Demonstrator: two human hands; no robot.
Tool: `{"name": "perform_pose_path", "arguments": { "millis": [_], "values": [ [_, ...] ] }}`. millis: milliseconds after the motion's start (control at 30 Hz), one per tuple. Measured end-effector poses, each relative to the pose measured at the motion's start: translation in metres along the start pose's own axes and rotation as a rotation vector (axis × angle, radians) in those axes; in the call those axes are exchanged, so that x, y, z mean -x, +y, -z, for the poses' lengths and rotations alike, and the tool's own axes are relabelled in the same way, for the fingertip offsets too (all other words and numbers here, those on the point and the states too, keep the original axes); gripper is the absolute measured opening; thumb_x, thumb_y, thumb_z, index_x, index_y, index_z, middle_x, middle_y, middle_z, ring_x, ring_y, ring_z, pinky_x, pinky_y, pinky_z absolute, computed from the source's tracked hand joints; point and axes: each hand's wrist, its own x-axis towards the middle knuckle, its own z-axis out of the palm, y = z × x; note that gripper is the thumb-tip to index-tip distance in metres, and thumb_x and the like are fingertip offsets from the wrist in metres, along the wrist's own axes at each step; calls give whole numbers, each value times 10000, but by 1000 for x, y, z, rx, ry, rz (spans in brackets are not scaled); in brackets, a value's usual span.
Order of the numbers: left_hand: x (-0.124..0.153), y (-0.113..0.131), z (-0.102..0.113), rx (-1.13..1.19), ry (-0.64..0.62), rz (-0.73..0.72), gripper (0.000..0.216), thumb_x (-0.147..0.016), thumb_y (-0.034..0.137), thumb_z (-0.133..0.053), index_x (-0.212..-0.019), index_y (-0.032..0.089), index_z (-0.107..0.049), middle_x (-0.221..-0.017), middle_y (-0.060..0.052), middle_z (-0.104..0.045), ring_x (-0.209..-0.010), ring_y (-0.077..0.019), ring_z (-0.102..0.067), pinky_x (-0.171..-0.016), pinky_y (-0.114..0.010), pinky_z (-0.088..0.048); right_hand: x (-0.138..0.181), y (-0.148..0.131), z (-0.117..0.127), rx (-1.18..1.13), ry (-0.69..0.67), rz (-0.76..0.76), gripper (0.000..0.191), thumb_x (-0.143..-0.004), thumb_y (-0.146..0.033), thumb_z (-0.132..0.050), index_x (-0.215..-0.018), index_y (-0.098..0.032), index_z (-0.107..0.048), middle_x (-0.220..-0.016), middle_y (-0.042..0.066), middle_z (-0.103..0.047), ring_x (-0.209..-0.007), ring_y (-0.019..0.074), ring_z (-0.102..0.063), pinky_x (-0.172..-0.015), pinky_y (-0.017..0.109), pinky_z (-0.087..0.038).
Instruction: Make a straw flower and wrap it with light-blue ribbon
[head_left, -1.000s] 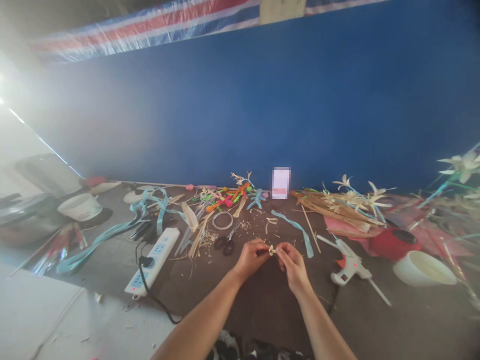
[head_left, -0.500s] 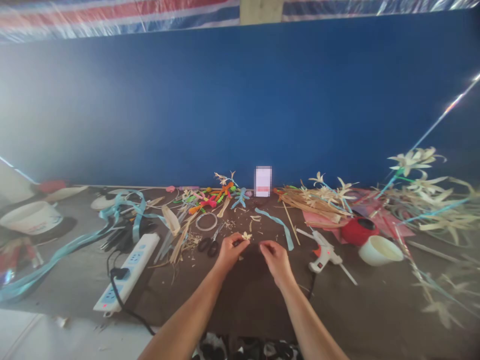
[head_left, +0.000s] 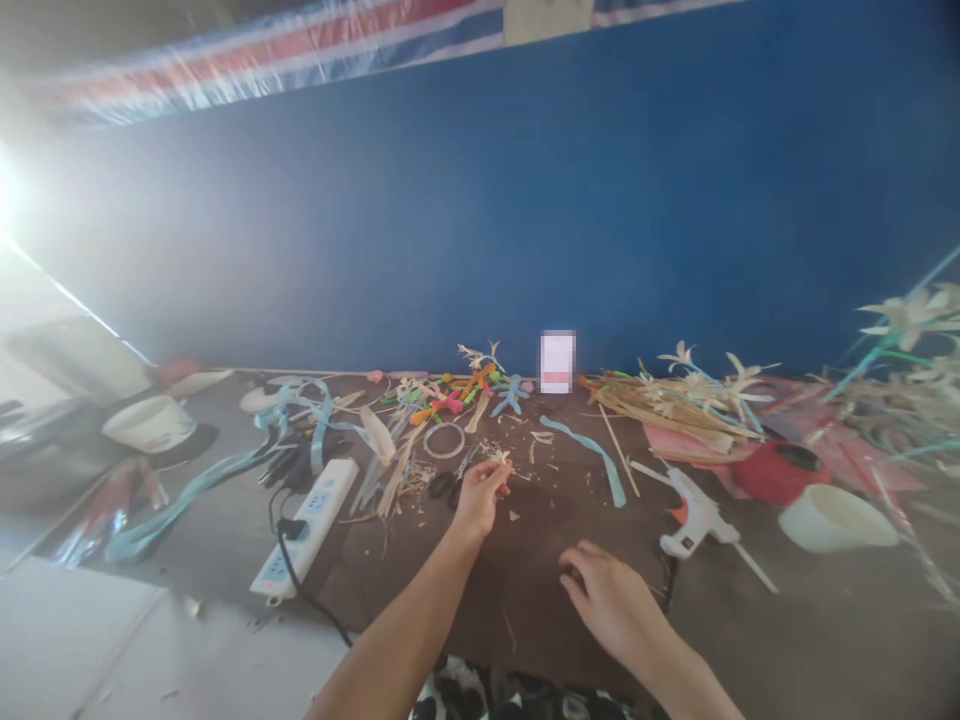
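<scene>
Near the middle of the table, my left hand (head_left: 480, 498) pinches a small cream flower (head_left: 501, 458) between thumb and fingertips. Partly hidden behind that hand lie dark-handled scissors (head_left: 441, 486), among pale dried scraps. My right hand (head_left: 611, 592) rests low over the bare dark table, palm down, its fingers loosely bent and the thumb apart; I see nothing in it. The white glue gun (head_left: 697, 518) lies to the right of this hand. A thin pale strand (head_left: 509, 628) lies between my forearms.
A power strip (head_left: 309, 530) with a black cable lies left. Light blue ribbon (head_left: 187, 500) trails past a white bowl (head_left: 150, 424). Colourful pipe cleaners (head_left: 450, 400) lie behind my left hand. A white cup (head_left: 836, 518) and red round object (head_left: 776, 472) stand right.
My right hand has moved away from the flower, down and to the right, and its fingers have loosened. My left hand keeps the flower. The view has swung left and tilted.
</scene>
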Motion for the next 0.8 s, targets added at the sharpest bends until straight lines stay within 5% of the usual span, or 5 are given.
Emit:
{"name": "perform_pose_path", "arguments": {
  "millis": [233,433,800],
  "values": [
    [4,-2,-1,-65,-50,-49,226,-598,344,-664,-585,121,-629,-649,-8,-585,-433,-33,-422,-426,-181,-329,-15,-3,-19,-80,8,46,125,-721,-156,-490,-767,-248,-560,-713,3,-591,-574,149,-584,-529,237,-412],
    [10,2,-6,-163,-155,-93,240,-602,354,-663,-637,117,-656,-641,-9,-547,-517,-67,-450,-438,-176,-352,-51,0,-27,-227,257,-14,277,-720,-201,-496,-996,-186,-523,-846,63,-601,-743,199,-591,-643,306,-461],
    [11,5,-5,-249,-221,-140,221,-638,337,-642,-636,116,-656,-658,-10,-535,-583,-91,-476,-515,-200,-371,-80,-3,-48,-899,247,-186,242,-734,-336,-540,-870,-145,-600,-771,57,-643,-677,187,-598,-639,291,-473]
  ]
}}
